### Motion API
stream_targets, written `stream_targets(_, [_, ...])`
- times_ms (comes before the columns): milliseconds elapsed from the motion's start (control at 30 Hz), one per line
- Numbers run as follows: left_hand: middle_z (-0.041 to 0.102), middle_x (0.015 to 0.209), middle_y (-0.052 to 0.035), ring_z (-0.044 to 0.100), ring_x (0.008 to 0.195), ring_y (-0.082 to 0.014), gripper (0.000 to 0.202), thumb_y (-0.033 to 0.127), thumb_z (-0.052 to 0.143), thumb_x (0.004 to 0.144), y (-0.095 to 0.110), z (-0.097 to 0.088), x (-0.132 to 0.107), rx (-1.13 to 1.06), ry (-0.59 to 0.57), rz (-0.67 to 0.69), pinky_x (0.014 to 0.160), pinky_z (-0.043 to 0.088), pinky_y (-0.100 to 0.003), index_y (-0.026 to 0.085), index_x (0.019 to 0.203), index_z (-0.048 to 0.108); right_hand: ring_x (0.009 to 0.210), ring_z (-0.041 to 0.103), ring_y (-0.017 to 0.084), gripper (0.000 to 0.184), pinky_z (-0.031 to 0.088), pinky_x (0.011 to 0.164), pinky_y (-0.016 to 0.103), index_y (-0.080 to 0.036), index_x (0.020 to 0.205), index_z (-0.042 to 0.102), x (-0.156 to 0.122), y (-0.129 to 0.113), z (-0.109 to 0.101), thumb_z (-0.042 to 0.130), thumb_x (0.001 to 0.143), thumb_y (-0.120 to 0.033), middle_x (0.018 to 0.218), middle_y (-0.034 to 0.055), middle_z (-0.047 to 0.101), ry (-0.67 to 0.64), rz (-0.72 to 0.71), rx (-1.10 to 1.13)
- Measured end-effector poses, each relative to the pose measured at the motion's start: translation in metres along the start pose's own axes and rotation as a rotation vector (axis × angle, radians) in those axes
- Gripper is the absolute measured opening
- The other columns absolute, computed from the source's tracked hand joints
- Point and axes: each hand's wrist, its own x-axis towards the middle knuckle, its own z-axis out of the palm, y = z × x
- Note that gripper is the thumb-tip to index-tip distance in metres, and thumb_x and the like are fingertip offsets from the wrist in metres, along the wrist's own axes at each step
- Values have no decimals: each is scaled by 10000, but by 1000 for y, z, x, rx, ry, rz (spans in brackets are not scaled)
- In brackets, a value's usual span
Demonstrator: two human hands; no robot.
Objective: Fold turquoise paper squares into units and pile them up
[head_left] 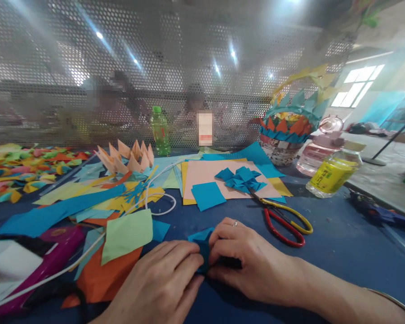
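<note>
Between my two hands, on the dark blue tabletop, is a small piece of blue paper [202,236] with a crease in it. My left hand [165,274] presses its left side, with the fingers held together over the edge. On the right side, my right hand [242,252] pinches the paper between thumb and fingers. Part of the paper is hidden under the fingers. Just beyond lies a flat blue paper square [209,196], beside a pile of folded blue pieces [242,179] on pink sheets [202,173]. Scissors [286,220] with red and yellow handles lie right of it.
Paper scraps, a green sheet [130,234] and a white cord [175,203] lie left. Farther back stand a peach paper ring [128,157], a green bottle [160,132] and a paper basket [279,146]. A yellow-labelled bottle [333,173] and a glue gun [384,211] are right.
</note>
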Motion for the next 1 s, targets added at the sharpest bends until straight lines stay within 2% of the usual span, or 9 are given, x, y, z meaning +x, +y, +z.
stream_targets(133, [705, 854, -16, 663, 714, -162, 359, 85, 306, 899, 0, -1, 0, -23, -88, -6, 645, 521, -275, 216, 780, 618, 804, 545, 180, 185, 421, 768, 321, -156, 831, 598, -1, -3, -6, 731, 705, -183, 845, 37, 616, -75, 165, -82])
stream_targets(200, [695, 865, -25, 654, 708, -170, 332, 68, 322, 880, 1, -1, 0, -21, -101, -35, 650, 518, -291, 206, 798, 613, 801, 537, 178, 165, 410, 774, 326, -156, 825, 588, -1, -3, -8, 711, 721, -190, 848, 36, 616, -115, 198, -106])
stream_targets(300, [668, 826, -36, 635, 688, -186, 284, 58, 350, 833, 1, 0, 0, -19, -74, -58, 621, 499, -309, 197, 790, 594, 782, 527, 165, 116, 394, 745, 305, -159, 796, 592, -1, -4, -9, 691, 739, -182, 807, 22, 619, -144, 166, -101])
stream_targets(400, [619, 751, -21, 609, 659, -180, 244, 59, 366, 822, 0, 1, -1, -61, -75, -98, 595, 476, -301, 206, 753, 549, 750, 523, 153, 141, 387, 698, 279, -156, 786, 607, 0, -3, -9, 722, 710, -184, 769, 12, 618, -135, 179, -82])
stream_targets(533, [597, 805, -3, 601, 722, -162, 155, 131, 442, 893, -6, 3, 1, -236, -179, -176, 639, 476, -278, 213, 797, 532, 739, 535, 137, 126, 394, 695, 258, -165, 773, 637, 0, 1, -12, 746, 722, -204, 736, -8, 623, -170, 215, -30])
stream_targets(633, [582, 827, 1, 589, 760, -157, 175, 160, 444, 934, -11, 8, 2, -333, -249, -221, 672, 469, -277, 212, 783, 515, 766, 565, 130, 91, 413, 726, 248, -184, 798, 675, -1, 5, -18, 747, 743, -197, 765, -16, 651, -222, 201, 42])
stream_targets(767, [562, 815, -6, 571, 763, -164, 204, 154, 440, 926, -12, 12, 4, -320, -255, -262, 685, 451, -295, 204, 734, 488, 801, 597, 116, 144, 440, 770, 228, -190, 882, 710, -1, 14, -27, 650, 803, -85, 821, -9, 676, -268, 129, 158])
stream_targets(900, [548, 792, -9, 552, 751, -174, 208, 149, 441, 906, -9, 15, 6, -280, -252, -281, 672, 435, -308, 202, 708, 476, 795, 600, 121, 191, 446, 753, 228, -164, 855, 700, 0, 22, -28, 599, 785, -18, 838, 9, 678, -197, 130, 133])
stream_targets(1000, [542, 784, -8, 546, 753, -179, 210, 157, 433, 910, -8, 17, 8, -260, -253, -282, 682, 430, -322, 202, 711, 481, 771, 597, 120, 176, 442, 729, 226, -169, 826, 692, 0, 24, -25, 606, 777, -24, 816, 2, 671, -184, 137, 127])
